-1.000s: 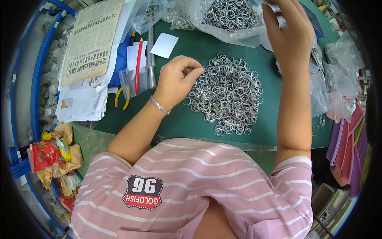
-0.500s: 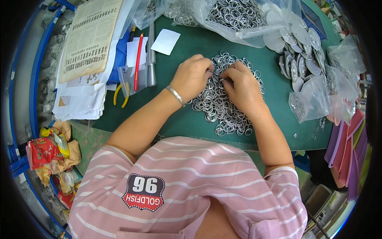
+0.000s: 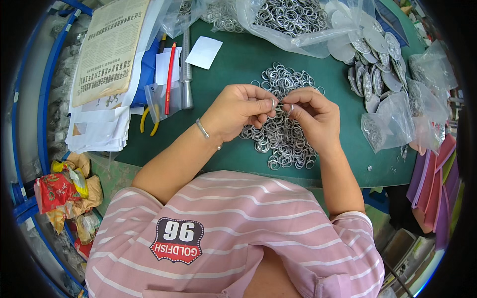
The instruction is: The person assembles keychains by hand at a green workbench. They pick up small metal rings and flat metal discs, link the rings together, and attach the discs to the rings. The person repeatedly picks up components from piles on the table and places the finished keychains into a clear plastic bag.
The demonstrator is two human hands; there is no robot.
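A heap of small silver metal rings (image 3: 284,141) lies on the green tabletop (image 3: 233,64). Above the heap, my left hand (image 3: 238,110) pinches a metal ring (image 3: 273,104) between thumb and fingertips, with the other fingers curled. Close beside it, my right hand (image 3: 317,116) is closed over another small ring (image 3: 291,108) at the thumb and forefinger. The two sets of fingertips nearly meet, a small gap between them. A silver bangle (image 3: 202,128) circles my left wrist.
Behind the heap sits a clear plastic bag of rings (image 3: 293,20). Silver discs (image 3: 370,82) and small bags (image 3: 387,124) lie to the right. On the left are a red pencil (image 3: 170,77), a tapered metal rod (image 3: 186,74), yellow-handled pliers (image 3: 144,119) and stacked papers (image 3: 102,126).
Both hands have risen off the heap and drawn back toward me. My left hand has turned so its thumb shows, and rings now show at the fingertips of both hands.
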